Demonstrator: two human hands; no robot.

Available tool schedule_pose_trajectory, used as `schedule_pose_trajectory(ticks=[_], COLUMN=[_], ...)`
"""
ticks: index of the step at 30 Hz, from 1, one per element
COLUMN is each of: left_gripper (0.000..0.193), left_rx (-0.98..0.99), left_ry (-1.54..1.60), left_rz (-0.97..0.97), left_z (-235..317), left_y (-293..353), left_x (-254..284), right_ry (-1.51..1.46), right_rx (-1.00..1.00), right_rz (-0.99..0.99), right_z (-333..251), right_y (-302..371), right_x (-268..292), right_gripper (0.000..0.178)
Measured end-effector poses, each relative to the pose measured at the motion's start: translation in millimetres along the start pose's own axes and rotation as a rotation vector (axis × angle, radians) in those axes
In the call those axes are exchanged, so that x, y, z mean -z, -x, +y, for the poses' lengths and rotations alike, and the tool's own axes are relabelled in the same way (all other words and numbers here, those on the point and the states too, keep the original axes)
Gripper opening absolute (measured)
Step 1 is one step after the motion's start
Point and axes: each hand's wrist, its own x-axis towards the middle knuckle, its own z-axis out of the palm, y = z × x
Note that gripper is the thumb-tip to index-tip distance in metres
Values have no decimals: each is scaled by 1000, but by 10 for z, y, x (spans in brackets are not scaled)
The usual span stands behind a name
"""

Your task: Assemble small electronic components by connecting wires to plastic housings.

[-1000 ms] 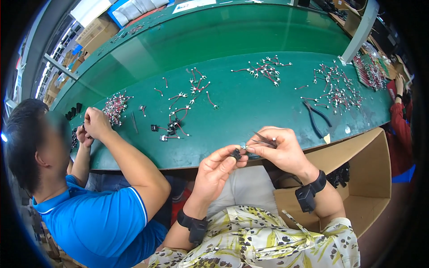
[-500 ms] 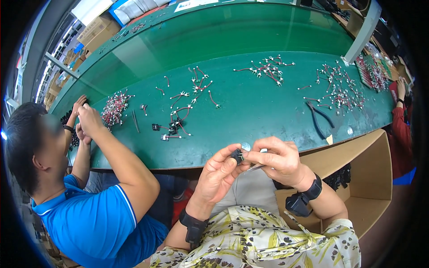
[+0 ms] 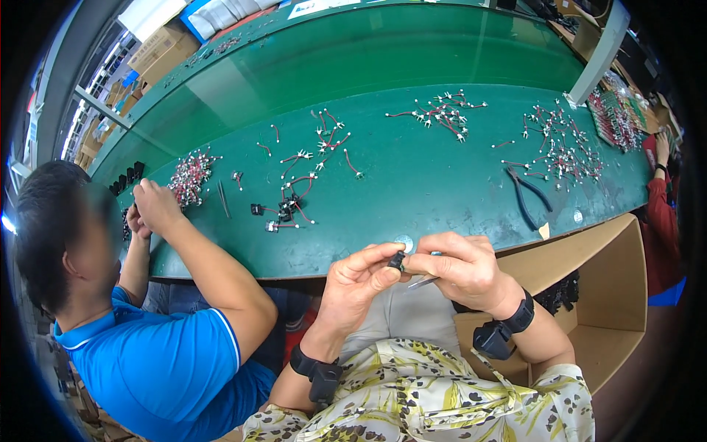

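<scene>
Black part (image 3: 398,259) is pinched between thumb and fingers of the left hand (image 3: 353,286), near the front edge of the bench (image 3: 353,210). Right hand (image 3: 468,271) has its fingertips right at the part, tweezers (image 3: 422,282) held in the curled fingers; I can't tell from here whether it grips the part too. To the right I see a carton (image 3: 613,298) with black bits (image 3: 557,295) inside. Co-worker (image 3: 155,353) in blue at left, hands together. On the bench: pliers (image 3: 527,200) right, black clips (image 3: 286,209) left of centre. Farther back, red wires (image 3: 442,116) in a loose cluster.
</scene>
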Motion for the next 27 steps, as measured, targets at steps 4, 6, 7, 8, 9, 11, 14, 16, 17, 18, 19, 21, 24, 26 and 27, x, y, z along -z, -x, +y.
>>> schedule_pose_trajectory(ticks=[4, 6, 7, 8, 9, 11, 14, 16, 17, 18, 19, 21, 24, 26, 27], left_gripper=[32, 31, 31, 31, 32, 33, 35, 35, 35, 35, 34, 34, 34, 34, 34], left_rx=[158, 148, 133, 125, 82, 10, -47, -96, -125, -151, -147, -38, 92, 111, 46], left_ry=[226, 207, 186, 182, 90, -42, -128, -97, -114, -131, -100, -30, 59, 70, 26], left_rz=[34, 53, 72, 68, 80, 99, 55, 40, 61, 84, 91, 94, 104, 117, 99], left_z=[-8, -4, 2, -2, -16, -11, 13, -7, -20, -39, -60, -22, -29, -40, -33], left_y=[-6, -19, -34, -29, 3, 7, 17, -2, -4, 0, 1, 4, -1, -7, -3], left_x=[8, -7, -15, -21, -29, -50, -73, -106, -114, -118, -114, -93, -76, -76, -87], right_ry=[-4, -13, -11, 11, 34, 18, -42, -101, -96, -98, -91, -87, -55, -18, -10], right_rx=[-3, -13, -7, -17, -27, -35, -84, -173, -193, -187, -161, -139, -107, -30, -16], right_rz=[-3, 13, 15, 6, -2, 2, -1, -1, -8, -8, 5, 17, -12, 20, 25], right_z=[33, 23, 23, 14, -1, 0, -55, -79, -98, -90, -72, -44, -30, -2, -4], right_y=[5, -4, -10, -13, -13, -17, -3, 2, -4, 6, 14, 22, 25, 14, 9], right_x=[-21, -30, -29, -25, -19, -11, 6, 14, 23, 13, 3, 3, 28, -8, -9], right_gripper=[26, 25, 25, 25, 26, 27, 32, 36, 39, 39, 38, 38, 35, 32, 31])
